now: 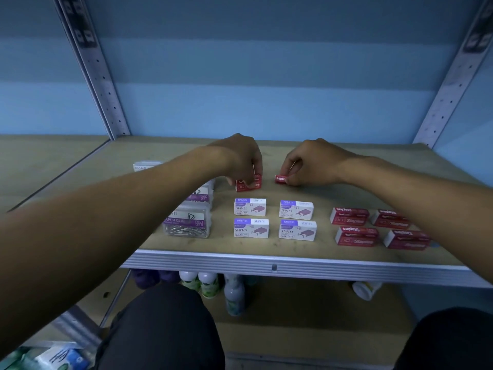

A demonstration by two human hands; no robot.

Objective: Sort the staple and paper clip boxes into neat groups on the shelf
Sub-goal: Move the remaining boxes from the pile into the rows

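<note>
Head view: L hand (244,158) pinches a red staples box (249,184) from above, fingers curled round it, at mid-shelf behind the white boxes. R hand (310,164) grips a second red box (280,179) by its end, just R of the first, the two boxes apart.

Wooden shelf (293,247) w/ metal front edge. Front centre: four white staple boxes (274,220) in a 2x2 block, purple band reads "KREATE", "STAPLES" below. Front R: four red boxes (378,228), "10 Staples", R forearm covers part of that group. L side: clear paper clip tubs (188,222), label "PAPER CLIP", partly hidden by L forearm.

Below the shelf: bottles (208,284) on a lower level, labels too blurred to read.
</note>
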